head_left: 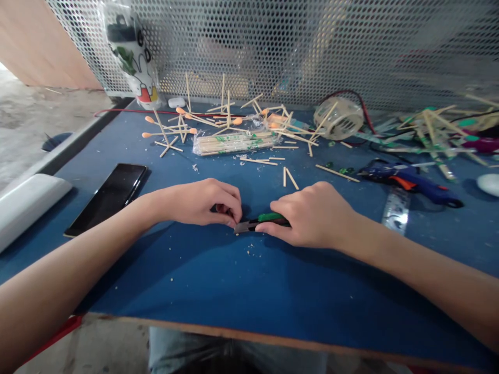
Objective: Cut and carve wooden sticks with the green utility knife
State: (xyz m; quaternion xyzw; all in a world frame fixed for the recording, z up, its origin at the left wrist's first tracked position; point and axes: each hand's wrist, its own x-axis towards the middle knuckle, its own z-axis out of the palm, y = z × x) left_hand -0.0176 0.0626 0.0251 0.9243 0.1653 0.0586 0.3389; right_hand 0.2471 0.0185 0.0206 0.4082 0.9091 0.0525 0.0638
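My right hand [317,218] is wrapped round a green and black utility knife [270,216], its blade pointing left, low over the blue table [218,280]. At the blade's tip, the fingers of my left hand [208,202] are pinched together; what they hold, if anything, is too small and hidden to make out. Pale crumbs [249,253] lie on the table just below the blade. Beyond my hands are short cut sticks [291,178] and a clear plastic packet of wooden sticks [236,143].
A phone [107,200] and a white case [33,205] lie at left. Stick figures with orange tips [181,124] stand behind the packet. At right are a blue glue gun [417,184], a metal ruler [396,210] and a tape roll [338,119]. A wrapped bottle [134,62] stands at back left.
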